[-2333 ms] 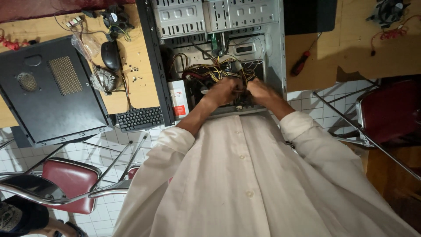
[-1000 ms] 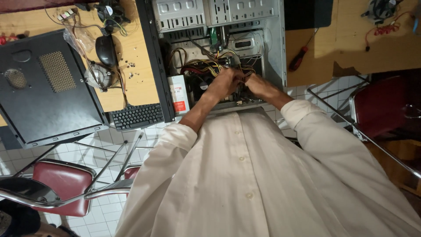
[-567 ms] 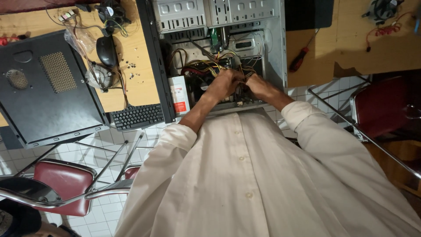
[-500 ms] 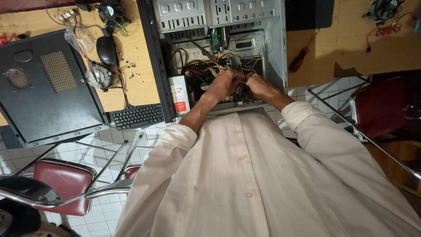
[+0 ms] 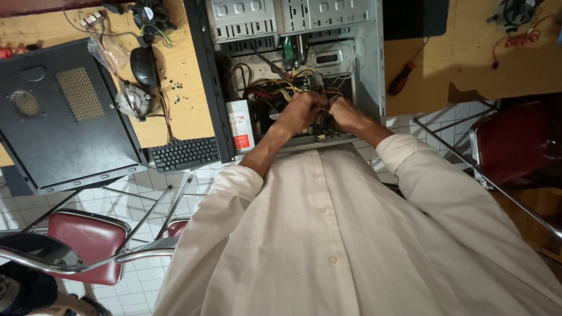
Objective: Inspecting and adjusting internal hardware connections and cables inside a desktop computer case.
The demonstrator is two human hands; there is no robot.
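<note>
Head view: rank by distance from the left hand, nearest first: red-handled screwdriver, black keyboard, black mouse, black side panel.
From the left hand, inside the open computer case:
1. Black keyboard, lower left, at the table edge.
2. Red-handled screwdriver, right of the case; close to the keyboard's distance, hard to call.
3. Black mouse, upper left.
4. Black side panel, far left.

A single head-worn camera looks steeply down from close above the person's white shirt (image 5: 351,234) toward the far open computer case (image 5: 293,70).
</note>
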